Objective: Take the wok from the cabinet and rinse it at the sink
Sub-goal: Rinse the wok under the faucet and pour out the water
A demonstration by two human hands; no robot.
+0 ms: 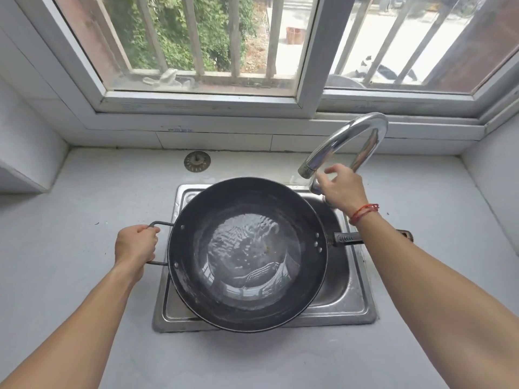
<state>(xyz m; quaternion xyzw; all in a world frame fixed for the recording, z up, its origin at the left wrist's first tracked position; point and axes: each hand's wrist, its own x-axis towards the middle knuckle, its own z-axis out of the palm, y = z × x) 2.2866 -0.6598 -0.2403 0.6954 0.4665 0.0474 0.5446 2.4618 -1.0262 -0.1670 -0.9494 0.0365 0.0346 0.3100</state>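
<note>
Two bare forearms reach forward over a pale grey surface [84, 209]. The left hand [136, 246] is clenched around the wire loop handle [157, 224] on the wok's near-left side, thumb on top and fingers curled under the wire. Directly to the right of that hand sits the wok [247, 254], a dark round pan held over the steel sink [351, 301], which it covers almost wholly; only the sink's rim and right-hand basin wall show around it. A shallow pool of rippling water [247, 254] lies in the bottom of the wok. The wok's long straight handle [348, 238] sticks out to the right, passing under the right forearm, and nothing grips it. A red string bracelet [363, 213] circles the right wrist. Farther on, the right hand [338, 188] is at the base of the chrome faucet [345, 144], fingers bent around a metal part there; how firmly it closes cannot be told, since the hand hides what it touches. The faucet's arched spout curves over and ends just left of that hand, above the wok's far rim. Beyond the left hand, on the surface near the wall, lies a round metal sink strainer [197, 161]. Farthest away is a white-framed window [309, 80] with bars, greenery outside.
</note>
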